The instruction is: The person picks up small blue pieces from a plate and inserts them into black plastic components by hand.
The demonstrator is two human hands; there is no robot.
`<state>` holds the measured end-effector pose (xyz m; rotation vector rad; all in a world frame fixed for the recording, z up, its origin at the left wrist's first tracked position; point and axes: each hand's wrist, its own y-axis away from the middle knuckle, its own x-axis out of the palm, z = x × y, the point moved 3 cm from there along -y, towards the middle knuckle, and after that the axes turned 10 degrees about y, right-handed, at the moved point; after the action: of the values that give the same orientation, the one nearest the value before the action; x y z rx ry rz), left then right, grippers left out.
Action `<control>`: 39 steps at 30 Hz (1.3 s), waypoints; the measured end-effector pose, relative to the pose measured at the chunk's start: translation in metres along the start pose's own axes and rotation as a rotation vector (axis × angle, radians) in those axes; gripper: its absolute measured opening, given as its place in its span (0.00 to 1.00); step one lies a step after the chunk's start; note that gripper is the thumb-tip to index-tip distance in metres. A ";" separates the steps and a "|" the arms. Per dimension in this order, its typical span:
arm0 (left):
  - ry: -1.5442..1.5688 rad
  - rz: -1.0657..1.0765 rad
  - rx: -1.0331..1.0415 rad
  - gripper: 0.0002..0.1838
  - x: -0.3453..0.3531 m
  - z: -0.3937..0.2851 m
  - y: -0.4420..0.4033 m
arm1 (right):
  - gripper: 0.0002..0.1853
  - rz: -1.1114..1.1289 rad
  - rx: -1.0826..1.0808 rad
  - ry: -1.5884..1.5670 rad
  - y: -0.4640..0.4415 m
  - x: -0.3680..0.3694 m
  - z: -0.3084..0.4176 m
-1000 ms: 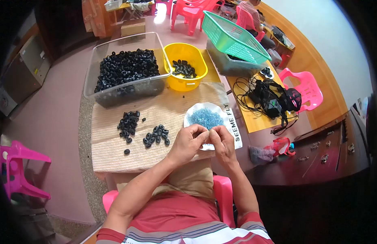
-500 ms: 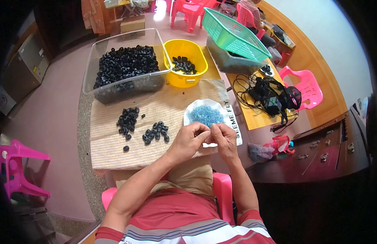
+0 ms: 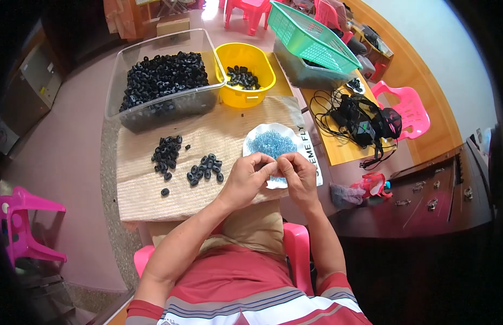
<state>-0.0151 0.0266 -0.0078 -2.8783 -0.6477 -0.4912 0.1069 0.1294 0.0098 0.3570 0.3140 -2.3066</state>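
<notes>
My left hand (image 3: 250, 177) and my right hand (image 3: 297, 176) meet at the fingertips over the near edge of a white scalloped plate (image 3: 253, 137). Both are pinched closed; whatever lies between the fingertips is too small to make out. Small blue translucent pieces (image 3: 272, 144) are heaped on the plate. Left of my hands, two groups of black ring-like parts lie on the striped cloth (image 3: 148, 203): a farther pile (image 3: 167, 153) and a nearer one (image 3: 205, 169). One single black part (image 3: 165, 192) sits apart, closer to me.
Behind the cloth stand a clear bin (image 3: 163, 111) full of black parts and a yellow tub (image 3: 245, 98) holding several. A green basket (image 3: 316, 40) rests on another bin at the back right. Black straps and cables (image 3: 365, 124) lie on the right table.
The whole view has shifted, so the table and bins appear slightly higher. My hands stay together at the plate, with a small change in how the fingertips meet.
</notes>
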 end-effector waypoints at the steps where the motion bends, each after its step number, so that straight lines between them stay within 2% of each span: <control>1: -0.001 -0.008 -0.005 0.11 -0.001 0.002 -0.001 | 0.10 0.006 -0.026 0.033 -0.003 -0.003 -0.004; 7: 0.006 -0.066 -0.026 0.10 -0.008 0.012 -0.006 | 0.06 -0.029 -0.115 0.184 -0.014 -0.007 -0.006; 11: 0.055 -0.123 -0.024 0.09 -0.014 0.010 -0.004 | 0.04 -0.077 -0.220 0.437 -0.027 -0.015 -0.003; 21: 0.062 -0.238 -0.006 0.08 -0.026 0.001 0.014 | 0.08 -0.060 -0.191 0.399 -0.066 -0.036 -0.018; 29: 0.057 -0.281 0.015 0.09 -0.038 0.009 0.026 | 0.10 0.001 -0.167 0.543 -0.099 -0.040 -0.029; 32: 0.049 -0.275 0.015 0.09 -0.039 0.009 0.027 | 0.11 0.081 -0.146 0.699 -0.104 -0.036 -0.030; 35: 0.035 -0.281 0.009 0.09 -0.041 0.010 0.029 | 0.11 0.082 -0.114 0.665 -0.101 -0.039 -0.026; 39: 0.050 -0.306 -0.004 0.09 -0.043 0.015 0.035 | 0.12 0.054 -0.202 0.653 -0.092 -0.054 -0.033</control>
<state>-0.0324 -0.0184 -0.0389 -2.7700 -1.0858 -0.6005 0.0808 0.2378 0.0083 0.9975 0.8371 -2.0239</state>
